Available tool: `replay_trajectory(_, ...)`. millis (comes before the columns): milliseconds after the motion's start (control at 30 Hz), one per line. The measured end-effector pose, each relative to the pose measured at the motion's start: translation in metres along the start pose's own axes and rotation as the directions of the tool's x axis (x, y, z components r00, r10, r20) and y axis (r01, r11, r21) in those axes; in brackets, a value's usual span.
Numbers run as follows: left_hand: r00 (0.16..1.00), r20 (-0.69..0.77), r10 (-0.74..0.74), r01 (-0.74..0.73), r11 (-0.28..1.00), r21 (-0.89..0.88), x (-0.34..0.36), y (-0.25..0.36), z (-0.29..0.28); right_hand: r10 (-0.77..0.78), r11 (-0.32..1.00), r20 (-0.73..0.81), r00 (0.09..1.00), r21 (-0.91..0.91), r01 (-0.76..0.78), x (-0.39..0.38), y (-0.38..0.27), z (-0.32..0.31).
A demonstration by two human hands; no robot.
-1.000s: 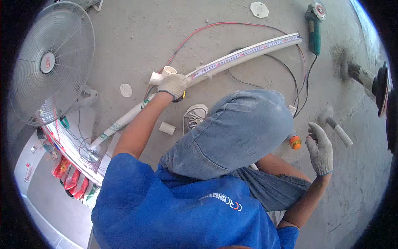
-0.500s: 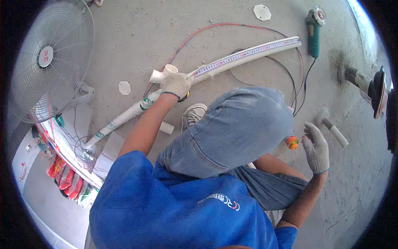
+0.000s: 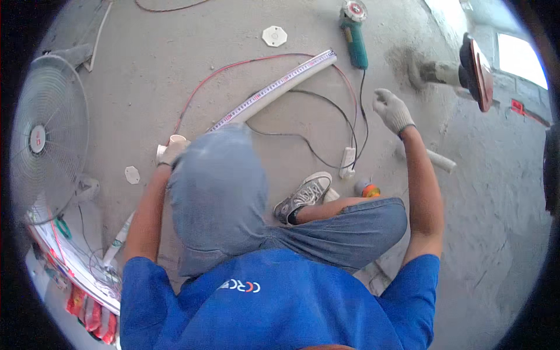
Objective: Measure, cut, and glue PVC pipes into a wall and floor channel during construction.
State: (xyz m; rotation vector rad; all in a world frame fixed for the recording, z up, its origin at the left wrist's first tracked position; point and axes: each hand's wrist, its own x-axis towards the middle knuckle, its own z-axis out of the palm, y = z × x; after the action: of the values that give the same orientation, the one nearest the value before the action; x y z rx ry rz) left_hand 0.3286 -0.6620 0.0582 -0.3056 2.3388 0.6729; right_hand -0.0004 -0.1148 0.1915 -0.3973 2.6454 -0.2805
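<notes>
My left hand (image 3: 171,153), in a pale knit glove, is beside a white pipe fitting (image 3: 178,139). My knee hides its fingers and whatever they touch. A white plastic pipe (image 3: 286,87) slants away from behind that knee, with a white measuring tape (image 3: 271,87) stretched along it to its far end. My right hand (image 3: 393,111), gloved too, is raised over the floor on the right. It holds nothing, and its fingers are loosely bent and apart. Beyond it lies a green angle grinder (image 3: 355,44), not touched by the hand.
A large fan (image 3: 52,137) stands at left. Red and black cords (image 3: 315,149) loop across the concrete floor to a white power strip (image 3: 348,158). A short white pipe (image 3: 441,161) and an orange-yellow round thing (image 3: 370,190) are at right. A dark reddish disc (image 3: 479,73) tops a pipe stub.
My right hand has moved up and forward from beside my knee toward the grinder. The view has turned right, and my knee now covers much of my left hand. The tape remains along the pipe.
</notes>
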Motion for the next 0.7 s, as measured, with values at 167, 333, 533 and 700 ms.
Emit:
replay_trajectory(167, 0.991, 0.134, 0.0, 0.015, 0.994, -0.109, -0.016, 0.019, -0.078, 0.077, 0.997, -0.055, 0.996, -0.028, -0.078, 0.128, 0.064, 0.046)
replay_trajectory(333, 0.965, 0.196, -0.172, 0.197, 0.973, -0.116, -0.061, 0.085, -0.156, 0.114, 0.985, -0.197, 0.974, -0.106, -0.137, 0.208, 0.101, 0.073)
replay_trajectory(533, 0.947, 0.177, -0.267, 0.301, 0.929, -0.214, -0.098, 0.111, -0.168, 0.209, 0.97, -0.118, 0.971, 0.155, -0.19, 0.281, 0.113, 0.102)
replay_trajectory(700, 0.949, 0.078, -0.305, 0.315, 0.906, -0.283, -0.153, 0.113, -0.11, 0.186, 0.979, -0.008, 0.983, 0.087, -0.184, 0.307, 0.094, 0.113)
